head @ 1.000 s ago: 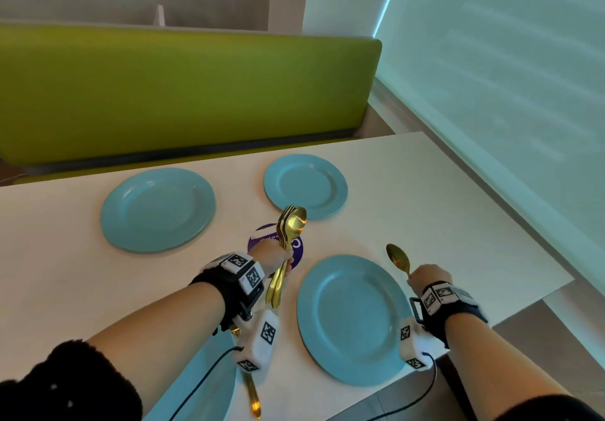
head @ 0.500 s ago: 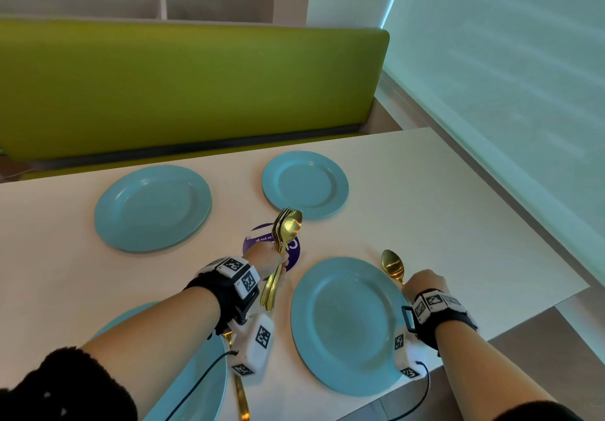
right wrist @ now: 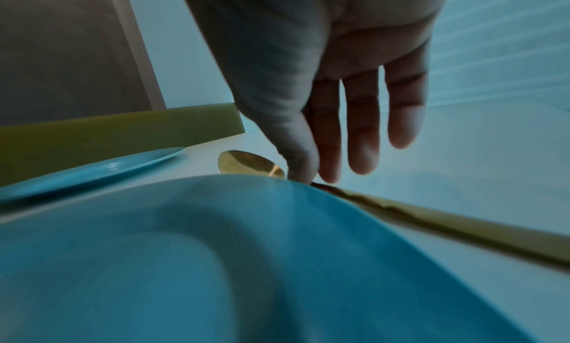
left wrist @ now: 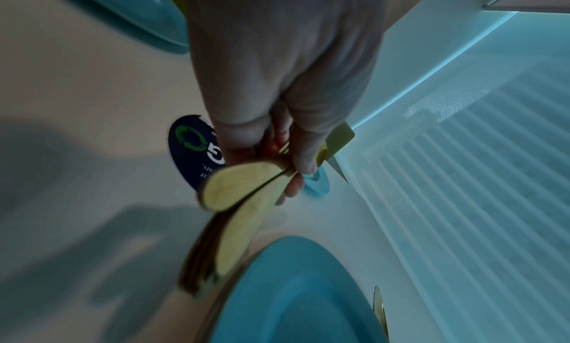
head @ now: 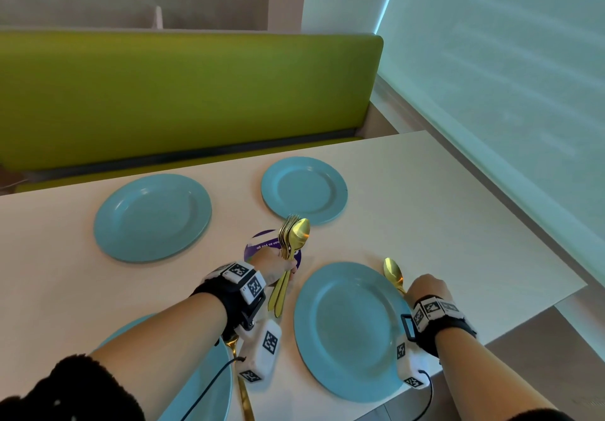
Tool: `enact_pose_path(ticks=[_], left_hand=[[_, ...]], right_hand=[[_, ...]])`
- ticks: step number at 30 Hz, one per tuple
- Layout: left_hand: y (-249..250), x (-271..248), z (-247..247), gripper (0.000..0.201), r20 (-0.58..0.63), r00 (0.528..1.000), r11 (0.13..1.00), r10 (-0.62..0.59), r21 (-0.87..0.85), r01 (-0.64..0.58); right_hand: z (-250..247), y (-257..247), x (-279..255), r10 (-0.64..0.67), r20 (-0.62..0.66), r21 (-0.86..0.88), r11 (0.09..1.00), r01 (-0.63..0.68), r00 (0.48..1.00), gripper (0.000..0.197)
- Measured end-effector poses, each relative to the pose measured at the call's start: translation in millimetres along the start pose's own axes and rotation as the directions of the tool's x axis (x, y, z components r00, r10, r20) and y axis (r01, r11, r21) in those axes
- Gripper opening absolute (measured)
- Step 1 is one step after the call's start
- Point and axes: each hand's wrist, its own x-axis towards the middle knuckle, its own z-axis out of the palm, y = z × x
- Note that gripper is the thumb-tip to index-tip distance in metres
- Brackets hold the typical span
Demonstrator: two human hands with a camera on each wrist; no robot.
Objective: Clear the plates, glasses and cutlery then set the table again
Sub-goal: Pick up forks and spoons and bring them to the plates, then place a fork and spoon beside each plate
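Observation:
My left hand [head: 275, 265] grips a bundle of gold cutlery [head: 293, 240] upright over the table's middle; in the left wrist view the fingers [left wrist: 303, 163] curl round the handles [left wrist: 234, 202]. My right hand [head: 425, 286] holds a single gold spoon [head: 393, 271] that lies on the table along the right rim of the near right blue plate [head: 350, 329]. Seen from the right wrist, thumb and forefinger [right wrist: 300, 173] pinch the spoon's neck behind its bowl [right wrist: 246, 165], and the other fingers are stretched out. Two more blue plates sit at the far left [head: 152, 217] and far middle [head: 304, 190].
A fourth blue plate [head: 203, 388] lies under my left forearm, with gold cutlery [head: 244, 394] beside it. A round purple sticker [head: 258, 247] marks the white table [head: 442, 224]. A green bench back [head: 183, 93] runs behind; a blind-covered window [head: 507, 77] stands to the right.
My right hand has lowered the single spoon onto the table beside the near right plate. The left hand keeps its bundle and has barely shifted.

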Motion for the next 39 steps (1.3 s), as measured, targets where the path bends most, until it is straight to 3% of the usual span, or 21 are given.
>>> enact_pose_path(ticks=[4,8,12,16,20,27,33,36,39], left_hand=[[-1,-5,-7,0.021,0.019,1.000,1.000,-0.010,0.007,0.010],[-7,-9,-13,0.014,0.065,0.998,0.991,-0.007,0.137,-0.002],[-10,-25,-19,0.018,0.128,0.991,0.962,0.041,0.264,-0.074],[-17,-45,-34,0.019,0.210,0.976,0.943,0.061,0.309,-0.125],[-28,-63,-61,0.018,0.254,0.965,0.926,0.069,0.344,-0.157],[-42,-90,-101,0.018,0.271,0.959,0.880,0.076,0.435,-0.193],[-43,-99,-119,0.020,0.262,0.958,0.870,0.113,0.441,-0.223],[-39,-100,-122,0.023,0.262,0.956,0.816,0.134,0.518,-0.257],[-36,-93,-130,0.022,0.241,0.959,0.752,0.148,0.602,-0.268]], right_hand=[[-19,-22,-19,-0.066,-0.033,0.011,0.998,0.066,0.997,0.032],[-33,-65,-55,-0.301,-0.066,0.105,0.946,0.307,0.951,0.024],[-31,-113,-106,-0.594,-0.069,0.097,0.796,0.598,0.802,0.024],[-20,-141,-149,-0.762,0.047,-0.077,0.642,0.763,0.646,0.024],[-15,-155,-178,-0.790,0.127,-0.189,0.574,0.797,0.600,0.026],[-3,-177,-217,-0.810,0.169,-0.223,0.524,0.822,0.562,0.023],[-7,-187,-229,-0.886,0.116,-0.340,0.388,0.856,0.448,0.025],[-17,-187,-222,-0.882,0.114,-0.401,0.380,0.833,0.457,0.026],[-35,-184,-195,-0.843,0.098,-0.437,0.441,0.784,0.529,0.027]])
